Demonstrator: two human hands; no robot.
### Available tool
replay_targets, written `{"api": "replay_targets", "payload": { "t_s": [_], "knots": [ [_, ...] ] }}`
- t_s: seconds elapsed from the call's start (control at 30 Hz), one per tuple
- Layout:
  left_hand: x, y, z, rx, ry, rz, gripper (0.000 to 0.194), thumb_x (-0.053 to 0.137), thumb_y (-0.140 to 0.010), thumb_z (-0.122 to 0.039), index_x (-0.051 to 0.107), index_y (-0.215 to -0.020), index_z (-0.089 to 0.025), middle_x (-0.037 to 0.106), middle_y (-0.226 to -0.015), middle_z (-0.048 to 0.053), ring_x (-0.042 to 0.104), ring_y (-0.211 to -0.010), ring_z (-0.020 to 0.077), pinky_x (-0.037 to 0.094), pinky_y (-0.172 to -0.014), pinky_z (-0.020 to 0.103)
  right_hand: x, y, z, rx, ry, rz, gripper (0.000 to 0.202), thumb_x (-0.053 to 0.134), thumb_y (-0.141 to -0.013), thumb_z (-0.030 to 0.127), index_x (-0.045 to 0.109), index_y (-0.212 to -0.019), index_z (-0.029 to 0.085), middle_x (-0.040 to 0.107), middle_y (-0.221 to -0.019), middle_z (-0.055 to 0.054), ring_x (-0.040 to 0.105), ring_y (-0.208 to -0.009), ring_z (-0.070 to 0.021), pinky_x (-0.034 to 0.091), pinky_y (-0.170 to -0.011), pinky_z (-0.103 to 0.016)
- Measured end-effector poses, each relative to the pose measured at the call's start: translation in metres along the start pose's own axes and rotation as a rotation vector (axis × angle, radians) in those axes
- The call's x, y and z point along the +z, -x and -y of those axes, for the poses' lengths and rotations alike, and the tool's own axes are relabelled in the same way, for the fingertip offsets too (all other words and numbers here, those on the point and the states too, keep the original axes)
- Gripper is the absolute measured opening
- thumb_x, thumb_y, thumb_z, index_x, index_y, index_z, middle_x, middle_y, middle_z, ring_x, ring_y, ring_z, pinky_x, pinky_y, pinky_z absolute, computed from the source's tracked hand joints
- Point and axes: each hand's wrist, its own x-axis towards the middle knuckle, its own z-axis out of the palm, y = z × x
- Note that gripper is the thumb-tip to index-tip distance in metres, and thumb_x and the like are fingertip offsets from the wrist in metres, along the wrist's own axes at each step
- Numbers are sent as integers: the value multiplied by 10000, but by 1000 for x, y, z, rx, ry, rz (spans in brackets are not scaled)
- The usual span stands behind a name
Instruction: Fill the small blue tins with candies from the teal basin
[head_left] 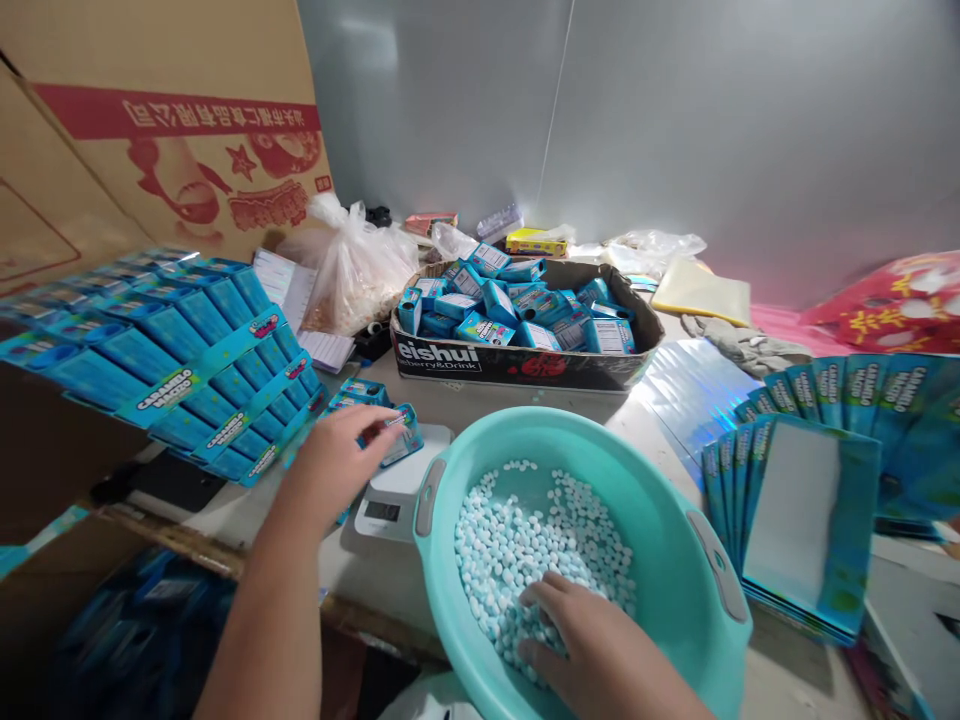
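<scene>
My left hand (341,462) has its thumb and fingers around a small blue candy box (405,437) at the white digital scale (394,489). Whether the box rests on the scale's plate or hangs just over it, I cannot tell. More blue boxes (364,392) stand right behind that hand. My right hand (574,635) reaches into a turquoise basin (675,560) of small white and pale blue candies (517,535). Its thumb and fingers are apart at the candies, the fingertips partly hidden among them.
An open black carton (517,368) full of blue boxes stands behind the basin. Stacked display trays of boxes (202,370) lean at the left, near a tied plastic bag (356,260). Folded blue cartons (795,510) and a grey glove (742,340) lie right.
</scene>
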Motion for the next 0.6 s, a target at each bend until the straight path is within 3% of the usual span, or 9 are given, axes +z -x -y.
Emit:
{"api": "replay_targets", "payload": {
  "t_s": [0.17, 0.27, 0.33, 0.4, 0.6],
  "knots": [
    [65, 35, -61, 153, 254, 299, 177, 620, -951, -355, 737, -1028, -246, 754, -1018, 11, 687, -978, 170, 510, -910, 271, 6, -4, -6, -10, -12, -9, 333, 567, -864, 338, 688, -1154, 229, 688, -1171, -103, 667, -1044, -292, 446, -856, -340],
    [98, 53, -81, 268, 133, 577, 274, 565, -935, -220, 682, -1181, -252, 745, -1066, 50, 702, -1000, 225, 547, -872, 329, 8, -6, -9, -38, -1, -7, 315, 535, -883, 343, 696, -1128, 227, 697, -1154, -109, 672, -1023, -278, 457, -849, -326],
    [107, 59, -84, 283, -74, 735, 337, 538, -876, -147, 664, -1180, -221, 742, -1023, 91, 714, -946, 280, 566, -783, 378, 8, -7, -9, -55, 7, -8, 309, 526, -885, 335, 704, -1114, 229, 706, -1139, -112, 674, -1019, -270, 465, -867, -314],
    [108, 61, -81, 256, -214, 820, 290, 528, -854, -151, 667, -1106, -187, 738, -977, 117, 715, -901, 309, 565, -724, 397, 8, -8, -8, -59, 9, -5, 314, 527, -880, 331, 710, -1116, 234, 711, -1136, -113, 675, -1020, -268, 471, -892, -311],
    [108, 54, -76, 339, -159, 864, 198, 532, -900, -242, 672, -1035, -203, 734, -944, 99, 710, -844, 271, 543, -672, 355, 9, -13, -8, -56, -13, 46, 317, 526, -880, 336, 693, -1128, 230, 687, -1215, -128, 661, -1096, -280, 477, -940, -335]
  ]
}}
